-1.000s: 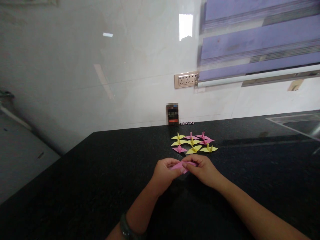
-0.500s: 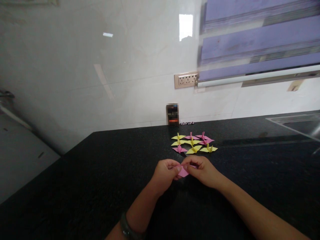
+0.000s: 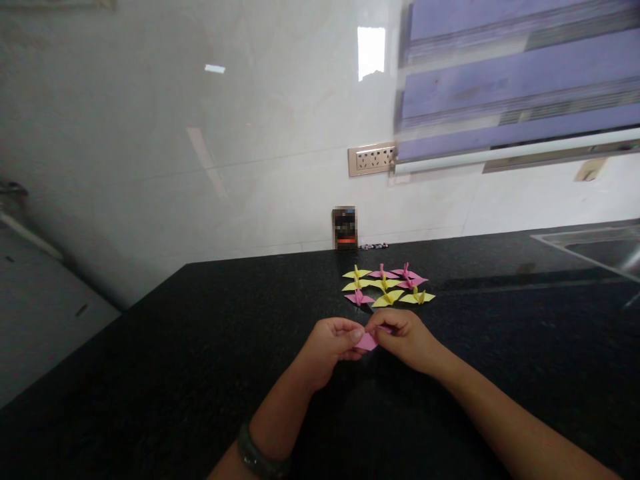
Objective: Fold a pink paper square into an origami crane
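My left hand (image 3: 327, 347) and my right hand (image 3: 406, 339) meet just above the black countertop (image 3: 200, 360), both pinching a small folded pink paper (image 3: 367, 343) between their fingertips. Only a pink triangle of it shows between the hands. Just beyond the hands lies a cluster of several finished paper cranes (image 3: 387, 287), yellow and pink, set in rows on the counter. A dark band sits on my left wrist.
A small dark box (image 3: 345, 229) stands against the white wall behind the cranes, with a tiny beaded object beside it. A wall socket plate (image 3: 371, 160) sits above. A sink edge (image 3: 590, 243) lies at the far right; the counter ends at the left.
The pink paper was a longer strip stretched between both hands; it is folded smaller now, a short triangle. The hands have drawn closer together. The cranes have not moved.
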{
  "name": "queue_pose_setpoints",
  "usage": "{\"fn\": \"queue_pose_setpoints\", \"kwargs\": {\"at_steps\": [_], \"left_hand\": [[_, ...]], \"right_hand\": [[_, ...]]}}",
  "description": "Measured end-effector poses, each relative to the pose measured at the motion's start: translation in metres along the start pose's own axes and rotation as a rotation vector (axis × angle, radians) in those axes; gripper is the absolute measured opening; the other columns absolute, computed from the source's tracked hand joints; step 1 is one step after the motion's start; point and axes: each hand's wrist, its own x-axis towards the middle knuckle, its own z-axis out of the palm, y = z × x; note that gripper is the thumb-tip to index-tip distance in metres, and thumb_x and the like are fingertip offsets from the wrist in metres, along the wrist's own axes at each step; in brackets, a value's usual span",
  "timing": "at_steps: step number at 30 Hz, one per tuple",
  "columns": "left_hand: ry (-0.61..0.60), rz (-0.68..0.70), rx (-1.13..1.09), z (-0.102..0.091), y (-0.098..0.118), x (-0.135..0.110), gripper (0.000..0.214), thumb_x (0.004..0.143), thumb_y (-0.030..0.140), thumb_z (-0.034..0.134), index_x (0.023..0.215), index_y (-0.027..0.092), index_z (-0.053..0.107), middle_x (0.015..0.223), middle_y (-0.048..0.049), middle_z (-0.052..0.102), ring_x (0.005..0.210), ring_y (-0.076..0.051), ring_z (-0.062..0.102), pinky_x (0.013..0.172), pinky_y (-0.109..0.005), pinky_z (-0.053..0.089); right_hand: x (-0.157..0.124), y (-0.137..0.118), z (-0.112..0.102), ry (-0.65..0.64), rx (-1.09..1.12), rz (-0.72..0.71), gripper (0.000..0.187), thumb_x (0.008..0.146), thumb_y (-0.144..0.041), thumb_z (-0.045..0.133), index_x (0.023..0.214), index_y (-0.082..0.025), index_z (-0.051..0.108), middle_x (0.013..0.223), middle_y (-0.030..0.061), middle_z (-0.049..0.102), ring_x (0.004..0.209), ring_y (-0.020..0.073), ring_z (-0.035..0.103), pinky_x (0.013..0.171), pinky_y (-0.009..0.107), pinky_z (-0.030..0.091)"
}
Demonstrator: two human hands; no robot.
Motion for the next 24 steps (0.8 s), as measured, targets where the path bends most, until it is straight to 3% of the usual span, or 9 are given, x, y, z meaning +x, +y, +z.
{"fn": "queue_pose_setpoints", "kwargs": {"at_steps": [9, 15, 20, 24], "left_hand": [[0.155, 0.049, 0.107, 0.0045, 0.0003, 0.0035, 0.028, 0.06, 0.033, 0.061, 0.074, 0.009, 0.06, 0.066, -0.0071, 0.061, 0.055, -0.011, 0.055, 0.053, -0.024, 0.043], [0.252, 0.307, 0.425, 0.0051, -0.0003, 0.0031, 0.024, 0.064, 0.033, 0.057, 0.075, 0.013, 0.063, 0.07, -0.0069, 0.063, 0.066, -0.016, 0.057, 0.061, -0.026, 0.043], [0.283, 0.491, 0.658, 0.005, 0.0, 0.0004, 0.021, 0.069, 0.033, 0.052, 0.074, 0.017, 0.064, 0.074, -0.0053, 0.062, 0.07, -0.015, 0.056, 0.063, -0.024, 0.042], [0.282, 0.555, 0.717, 0.006, 0.0014, -0.0008, 0.019, 0.071, 0.03, 0.05, 0.074, 0.018, 0.064, 0.072, -0.0039, 0.062, 0.069, -0.014, 0.055, 0.063, -0.023, 0.041]], "right_hand": [[-0.0006, -0.0038, -0.0002, -0.02, -0.044, -0.072, 0.016, 0.069, -0.006, 0.045, 0.072, -0.016, 0.057, 0.069, 0.0008, 0.056, 0.065, 0.0108, 0.052, 0.06, 0.022, 0.039], [0.0002, -0.0054, 0.0018, -0.019, 0.014, 0.053, 0.012, 0.074, -0.023, 0.048, 0.081, -0.016, 0.056, 0.073, 0.0021, 0.058, 0.066, 0.0119, 0.054, 0.057, 0.022, 0.041], [0.0021, -0.007, -0.0005, -0.009, -0.05, -0.001, 0.013, 0.075, -0.025, 0.048, 0.076, -0.017, 0.059, 0.072, 0.002, 0.059, 0.068, 0.0122, 0.054, 0.063, 0.023, 0.041], [0.0024, -0.0066, -0.0012, 0.014, -0.077, -0.025, 0.014, 0.077, -0.022, 0.046, 0.075, -0.018, 0.059, 0.071, 0.0015, 0.059, 0.067, 0.0117, 0.054, 0.063, 0.023, 0.041]]}}
